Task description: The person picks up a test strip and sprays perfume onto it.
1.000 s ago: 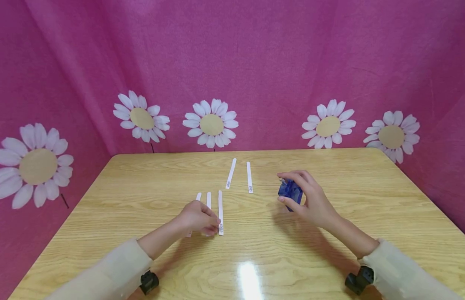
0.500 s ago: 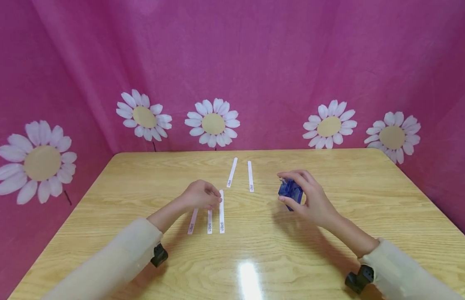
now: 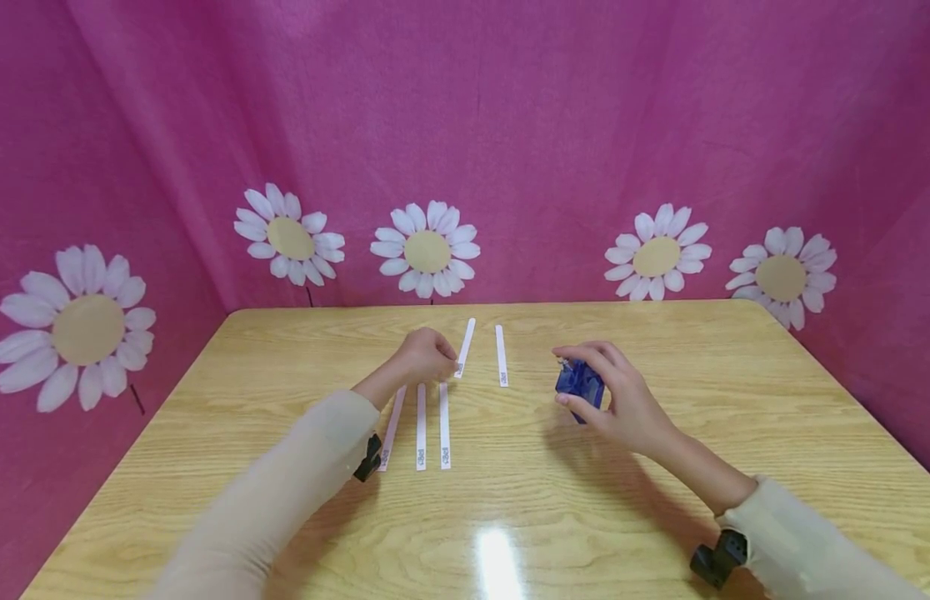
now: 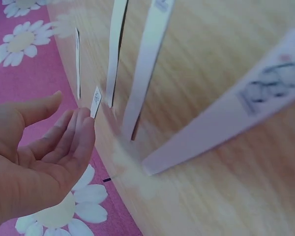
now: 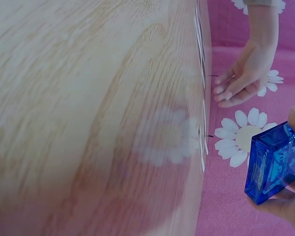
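Note:
My right hand [image 3: 632, 406] grips a blue glass perfume bottle [image 3: 580, 382] above the table's right side, thumb and fingers around its ends. The right wrist view shows the clear blue bottle [image 5: 273, 162] from close by. My left hand [image 3: 429, 357], thumb apart from loosely bent fingers, is over the table with its fingertips right at the labelled near end of the back-left white paper test strip [image 3: 466, 346]. In the left wrist view that strip's labelled end [image 4: 96, 101] shows just beyond the fingertips. Another test strip [image 3: 501, 357] lies to its right.
Three more white strips lie side by side nearer the front: a left one [image 3: 392, 433], a middle one [image 3: 422, 429] and a right one [image 3: 445, 429], printed ends toward me. The wooden table [image 3: 585, 517] ends at a pink curtain [image 3: 540, 167] with daisies.
My left hand has moved away from me and slightly right, from the near ends of the front strips up to the back-left strip. The right hand and bottle have stayed in place.

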A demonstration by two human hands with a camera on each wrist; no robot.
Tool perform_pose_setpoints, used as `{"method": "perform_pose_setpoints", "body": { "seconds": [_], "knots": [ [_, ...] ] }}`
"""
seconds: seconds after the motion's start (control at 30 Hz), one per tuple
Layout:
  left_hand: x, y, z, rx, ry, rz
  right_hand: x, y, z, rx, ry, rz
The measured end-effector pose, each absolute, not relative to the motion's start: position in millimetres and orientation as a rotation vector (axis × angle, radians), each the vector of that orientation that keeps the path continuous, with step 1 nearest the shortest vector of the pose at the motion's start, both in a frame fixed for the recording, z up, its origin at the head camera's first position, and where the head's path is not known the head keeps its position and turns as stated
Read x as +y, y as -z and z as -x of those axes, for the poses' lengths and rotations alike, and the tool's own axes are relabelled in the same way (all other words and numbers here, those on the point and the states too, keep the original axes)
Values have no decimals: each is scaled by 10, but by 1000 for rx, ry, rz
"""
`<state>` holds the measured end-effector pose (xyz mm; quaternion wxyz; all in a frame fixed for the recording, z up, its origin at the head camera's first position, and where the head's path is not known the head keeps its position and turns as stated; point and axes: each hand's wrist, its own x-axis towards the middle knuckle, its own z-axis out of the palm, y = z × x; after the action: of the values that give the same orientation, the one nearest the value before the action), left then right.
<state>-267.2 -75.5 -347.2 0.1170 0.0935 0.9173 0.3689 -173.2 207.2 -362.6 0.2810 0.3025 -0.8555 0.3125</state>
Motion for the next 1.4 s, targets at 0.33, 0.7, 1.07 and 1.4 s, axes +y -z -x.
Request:
{"method": "perform_pose_setpoints", "body": {
  "seconds": [0.33, 0.7, 1.07, 1.4],
  "knots": [
    [-531, 3477, 2945, 2614, -908, -107, 2083, 3644, 1748, -2313, -846, -803],
    [-437, 3554, 3082, 2732, -707, -50, 2074, 3649, 1785, -2304, -844, -816],
    [-491, 3422, 3134, 2754, -431, -85, 2088, 3653, 1788, -2327, -834, -791],
    [-761, 3886, 3673, 2803, -291, -208, 2083, 3667, 1787, -2338, -830, -791]
  ]
}}
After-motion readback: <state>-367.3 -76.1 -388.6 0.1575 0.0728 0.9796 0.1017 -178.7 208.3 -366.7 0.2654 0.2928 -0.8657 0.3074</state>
